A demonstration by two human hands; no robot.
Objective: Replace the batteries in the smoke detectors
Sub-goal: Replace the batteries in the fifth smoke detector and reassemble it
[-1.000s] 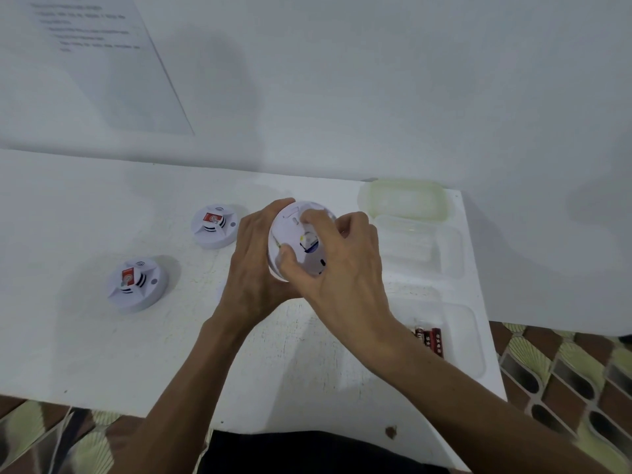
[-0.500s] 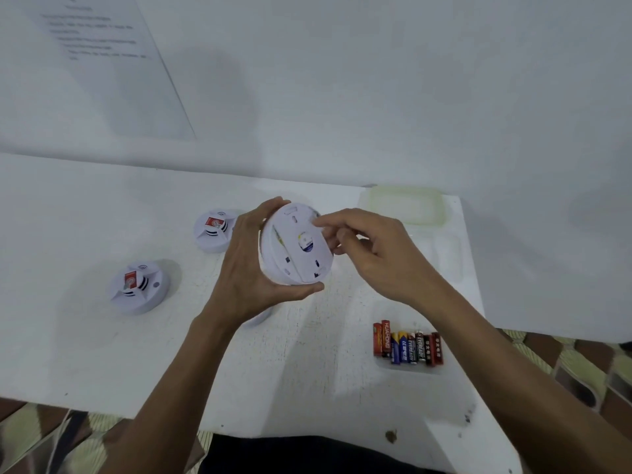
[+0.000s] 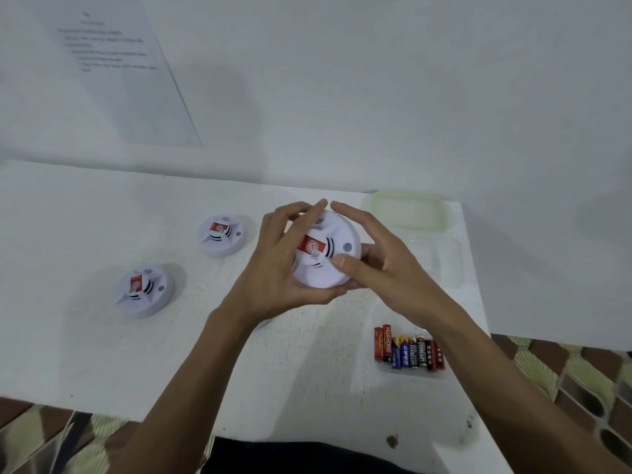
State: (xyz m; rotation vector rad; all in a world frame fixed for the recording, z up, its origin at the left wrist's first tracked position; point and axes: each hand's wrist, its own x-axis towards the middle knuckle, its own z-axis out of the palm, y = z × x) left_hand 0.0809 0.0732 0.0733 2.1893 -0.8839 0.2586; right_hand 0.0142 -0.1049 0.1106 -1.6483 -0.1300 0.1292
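White table (image 3: 102, 354), printed sheet (image 3: 113, 63) on wall (image 3: 410, 80), patterned floor tiles (image 3: 581, 378)

Single view (one camera only), head-worn, wide-angle. It sits above the near edge of the white table (image 3: 85, 217) and looks forward and down.

It faces the white wall (image 3: 376, 97) behind the table. The wall fills the upper part of the frame, with a printed sheet (image 3: 113, 63) at upper left.

Range is close. Both forearms enter from the bottom edge, and the left hand (image 3: 277, 268) and right hand (image 3: 386, 265) meet mid-frame around the smoke detector (image 3: 314, 275).

The table's right edge and the patterned floor (image 3: 581, 378) show at lower right. Dark clothing (image 3: 307, 456) at bottom centre lies directly beneath the lens.
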